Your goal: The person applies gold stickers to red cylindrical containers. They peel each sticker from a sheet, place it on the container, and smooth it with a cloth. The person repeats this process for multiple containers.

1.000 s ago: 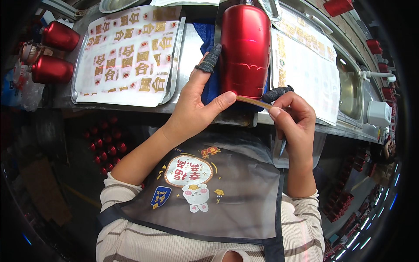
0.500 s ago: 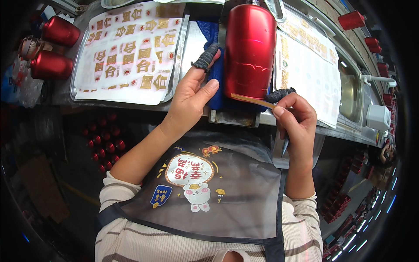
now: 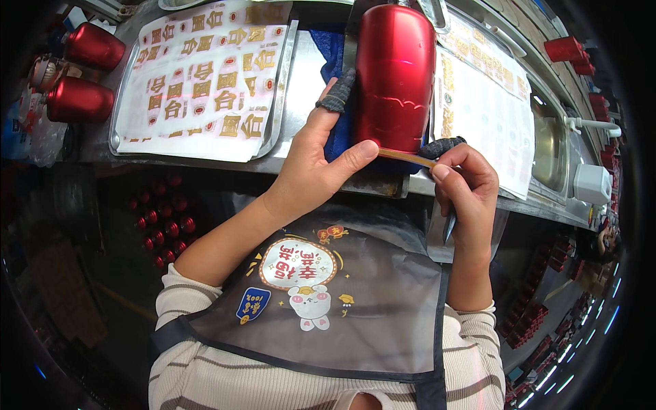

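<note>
A glossy red bottle (image 3: 395, 75) lies on a blue cloth (image 3: 335, 147), its base toward me. Across the near edge of that base runs a thin golden strip (image 3: 406, 157). The thumb and fingertips of my right hand (image 3: 470, 181) pinch the strip's right end; a dark finger cot covers one finger. Below this palm sticks out a slim pointed metal tool (image 3: 449, 225), its kind unclear. My left hand (image 3: 311, 160) has its fingers stretched along the bottle's left side, with its thumb at the strip's left end. It also wears a dark finger cot.
Left of the bottle, a metal tray (image 3: 279, 130) bears decal sheets (image 3: 198, 85) with gold characters. More sheets (image 3: 482, 123) lie to the right, before a sink (image 3: 550, 154) and a white jug (image 3: 592, 184). Two red bottles (image 3: 80, 99) stand far left; several more sit below the bench.
My left hand has moved right against the bottle, its thumb now at the strip's end. The bottle has shifted slightly right. My right hand keeps its pinch on the strip.
</note>
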Available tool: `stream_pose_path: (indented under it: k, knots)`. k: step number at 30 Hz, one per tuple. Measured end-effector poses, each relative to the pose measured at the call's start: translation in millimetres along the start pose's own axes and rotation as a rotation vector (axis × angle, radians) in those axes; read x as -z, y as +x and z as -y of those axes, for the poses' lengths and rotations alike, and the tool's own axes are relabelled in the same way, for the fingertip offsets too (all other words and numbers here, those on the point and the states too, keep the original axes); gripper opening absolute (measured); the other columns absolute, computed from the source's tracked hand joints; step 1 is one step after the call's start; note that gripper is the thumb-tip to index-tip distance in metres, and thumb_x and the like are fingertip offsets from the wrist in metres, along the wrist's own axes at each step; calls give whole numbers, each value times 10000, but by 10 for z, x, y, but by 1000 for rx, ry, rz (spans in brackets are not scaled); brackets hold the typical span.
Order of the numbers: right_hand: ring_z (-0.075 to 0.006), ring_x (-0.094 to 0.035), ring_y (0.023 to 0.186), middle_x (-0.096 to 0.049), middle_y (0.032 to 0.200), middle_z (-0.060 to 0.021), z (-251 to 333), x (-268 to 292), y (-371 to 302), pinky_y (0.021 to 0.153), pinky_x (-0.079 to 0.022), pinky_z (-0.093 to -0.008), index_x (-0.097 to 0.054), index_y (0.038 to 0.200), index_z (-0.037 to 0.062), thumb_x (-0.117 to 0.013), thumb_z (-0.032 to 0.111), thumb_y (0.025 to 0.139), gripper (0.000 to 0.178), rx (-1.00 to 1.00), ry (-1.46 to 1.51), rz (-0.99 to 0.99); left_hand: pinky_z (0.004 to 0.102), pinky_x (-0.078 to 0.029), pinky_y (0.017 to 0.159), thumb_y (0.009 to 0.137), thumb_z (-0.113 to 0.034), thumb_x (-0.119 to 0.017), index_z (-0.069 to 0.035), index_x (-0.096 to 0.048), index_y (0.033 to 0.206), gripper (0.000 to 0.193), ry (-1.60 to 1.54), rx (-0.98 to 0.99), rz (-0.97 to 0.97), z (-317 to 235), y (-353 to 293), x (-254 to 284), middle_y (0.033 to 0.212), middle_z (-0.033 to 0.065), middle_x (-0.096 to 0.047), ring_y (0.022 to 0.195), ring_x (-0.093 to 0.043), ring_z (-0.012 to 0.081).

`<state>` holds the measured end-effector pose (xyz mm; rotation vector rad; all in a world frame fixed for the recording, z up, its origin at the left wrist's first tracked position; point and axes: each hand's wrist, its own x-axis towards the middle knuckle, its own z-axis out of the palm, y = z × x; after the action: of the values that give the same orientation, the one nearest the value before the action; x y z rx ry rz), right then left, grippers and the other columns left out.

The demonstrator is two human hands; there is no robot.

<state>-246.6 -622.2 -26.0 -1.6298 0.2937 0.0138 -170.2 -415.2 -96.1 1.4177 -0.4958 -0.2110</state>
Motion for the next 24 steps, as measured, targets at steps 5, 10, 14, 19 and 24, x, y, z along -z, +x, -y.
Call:
stream_pose_path:
  k: [5, 10, 14, 19, 24]
  knots:
    - [6, -435, 518, -550, 661, 47, -11, 0, 17, 461, -280, -172, -610, 818, 25, -645, 47, 873, 69, -5, -4, -3, 394, -215, 1190, 924, -250, -710, 44, -351, 1485, 728, 46, -26, -8, 12, 2, -4, 1533, 233, -358, 1473, -274, 313]
    - [6, -435, 535, -554, 683, 44, -29, 25, 19, 478, -286, -173, -606, 819, 22, -643, 43, 875, 70, -25, -15, 13, 390, -268, 1169, 936, -217, -685, 45, -369, 1476, 678, -65, 26, -52, -64, -26, -1, 1506, 212, -420, 1424, -370, 319]
    - [4, -449, 596, -562, 718, 43, -51, 23, 36, 533, -310, -172, -607, 825, 17, -664, 41, 873, 78, -10, 27, 20, 481, -277, 1150, 893, -151, -688, 50, -548, 1360, 527, 308, -95, -156, -113, -211, 188, 1500, 235, -433, 1396, -418, 377]
    - [-9, -468, 654, -565, 738, 45, -63, -29, 52, 586, -335, -176, -608, 802, 18, -707, 53, 863, 121, -4, -17, -25, 647, -200, 1114, 814, -231, -748, -137, -747, 1163, 361, 874, -382, 75, -242, -298, 124, 1534, 316, -339, 1394, -382, 472]
    - [-19, -474, 688, -565, 753, 44, -37, -29, 77, 612, -357, -190, -607, 785, 21, -705, 47, 869, 132, 24, -75, -12, 661, -201, 1104, 806, -242, -760, -162, -756, 1150, 353, 994, -401, 50, -218, -303, 150, 1516, 338, -348, 1368, -402, 494]
